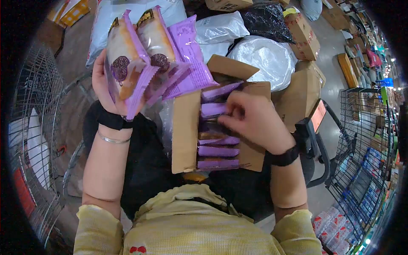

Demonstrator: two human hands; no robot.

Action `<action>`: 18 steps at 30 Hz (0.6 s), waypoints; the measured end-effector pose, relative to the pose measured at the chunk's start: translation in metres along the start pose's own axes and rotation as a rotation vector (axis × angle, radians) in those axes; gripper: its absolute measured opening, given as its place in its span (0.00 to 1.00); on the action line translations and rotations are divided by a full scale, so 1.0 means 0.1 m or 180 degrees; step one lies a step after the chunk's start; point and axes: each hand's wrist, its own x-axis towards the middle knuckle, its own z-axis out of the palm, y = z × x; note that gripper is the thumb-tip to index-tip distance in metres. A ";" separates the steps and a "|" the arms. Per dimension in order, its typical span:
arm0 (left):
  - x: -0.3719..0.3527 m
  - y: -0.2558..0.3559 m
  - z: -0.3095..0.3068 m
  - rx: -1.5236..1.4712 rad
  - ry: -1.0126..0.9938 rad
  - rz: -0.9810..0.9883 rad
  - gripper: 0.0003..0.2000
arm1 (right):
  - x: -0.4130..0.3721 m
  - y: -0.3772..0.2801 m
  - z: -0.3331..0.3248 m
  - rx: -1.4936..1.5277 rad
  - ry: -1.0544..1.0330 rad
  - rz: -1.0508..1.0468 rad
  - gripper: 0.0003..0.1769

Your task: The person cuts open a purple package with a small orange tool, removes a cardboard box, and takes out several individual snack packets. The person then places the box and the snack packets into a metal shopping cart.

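Several purple-edged clear food packets (123,68) are fanned out in my left hand (102,83), whose fingers wrap round their outer side. An open cardboard box (185,131) rests at my lap with its flaps spread. Inside it, more purple packets (219,151) stand in a row on edge. My right hand (250,119) reaches over the box from the right, with thumb and fingertips curled at the edge of one of the upper packets. Whether those fingers grip it is blurred.
Wrapped silver parcels (265,61) and a black bag (267,21) lie beyond the box. Wire carts stand at left (40,127) and right (361,148). A phone (318,114) on a holder is right of my wrist. Bottle packs (333,227) sit lower right.
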 end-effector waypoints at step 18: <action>0.01 -0.02 -0.04 0.0102 0.0129 0.0133 0.20 | 0.02 0.13 -0.03 -0.0053 -0.0043 -0.0571 0.08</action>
